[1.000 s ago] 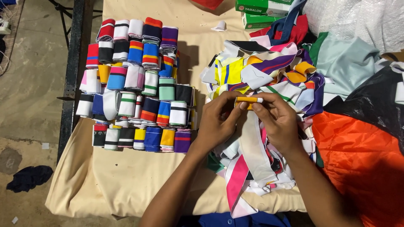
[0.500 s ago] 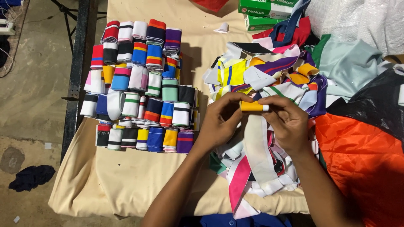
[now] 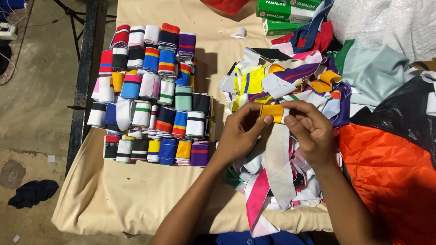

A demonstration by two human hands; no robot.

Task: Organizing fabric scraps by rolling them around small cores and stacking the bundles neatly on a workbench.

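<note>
- Since a second ago the yellow-orange band roll [image 3: 271, 112] has grown thicker between the two hands, and the white strip [image 3: 278, 165] hanging below it still trails down over the loose pile; the hands sit at much the same spot above the tabletop [image 3: 150, 195].
- The left hand [image 3: 239, 134] is curled nearly shut, thumb on the left end of the roll and fingers wrapped under it.
- The right hand [image 3: 309, 129] is closed on the roll's right end, fingertips pinching it from above; how tightly the strip is wound cannot be made out.
- The rows of rolled bands [image 3: 152, 93] at the left look unchanged; the lower rolls in each stack are hidden by the ones above.
- The pile of loose bands [image 3: 290, 79] is partly covered by both hands and forearms, so its middle cannot be seen.
- The orange cloth [image 3: 386, 177] and the black plastic sheet [image 3: 399, 118] run out of view at the right edge; the green boxes [image 3: 284, 11] are cut off at the top.
- Bare tan cover shows below the rolled rows down to the near edge, and a narrow strip lies between the rows and the pile; the left edge drops to the concrete floor [image 3: 36, 113].
</note>
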